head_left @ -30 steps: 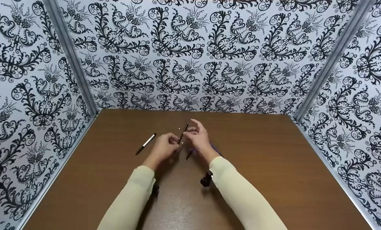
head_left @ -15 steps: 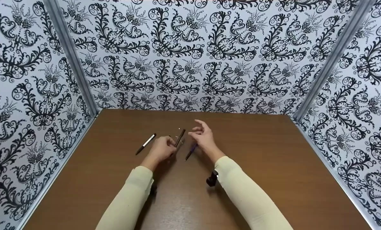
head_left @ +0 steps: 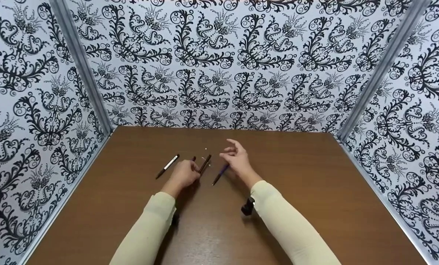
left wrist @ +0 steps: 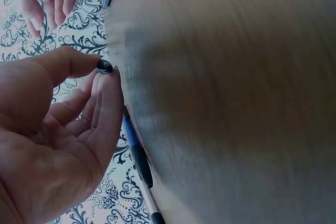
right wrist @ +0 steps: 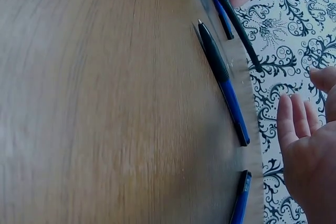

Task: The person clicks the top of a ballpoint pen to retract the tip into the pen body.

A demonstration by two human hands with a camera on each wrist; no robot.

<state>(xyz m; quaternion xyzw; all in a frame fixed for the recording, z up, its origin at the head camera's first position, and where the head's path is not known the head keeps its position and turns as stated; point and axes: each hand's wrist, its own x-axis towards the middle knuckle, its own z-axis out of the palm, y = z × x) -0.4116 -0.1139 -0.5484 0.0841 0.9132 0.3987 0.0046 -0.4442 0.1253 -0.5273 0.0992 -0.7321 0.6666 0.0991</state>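
My left hand (head_left: 184, 175) pinches the near end of a dark pen (head_left: 206, 163) between thumb and fingers; the pen lies low over the brown table (head_left: 297, 191). The left wrist view shows the thumb and fingers closed on the pen's end (left wrist: 105, 66). My right hand (head_left: 236, 156) hovers just right of it, fingers relaxed and spread, holding nothing. A blue and black pen (head_left: 219, 175) lies on the table between the two hands, and also shows in the right wrist view as the blue and black pen (right wrist: 220, 74). My right hand's palm (right wrist: 310, 145) is open there.
A white and black pen (head_left: 168, 166) lies on the table left of my left hand. Tiny white bits (head_left: 206, 149) sit beyond the pens. A blue piece (right wrist: 240, 198) lies near the right palm. Patterned walls (head_left: 219, 73) close in the table on three sides.
My right hand has let go of the dark pen and drawn off to the right, opening. My left hand has lowered the pen toward the table.
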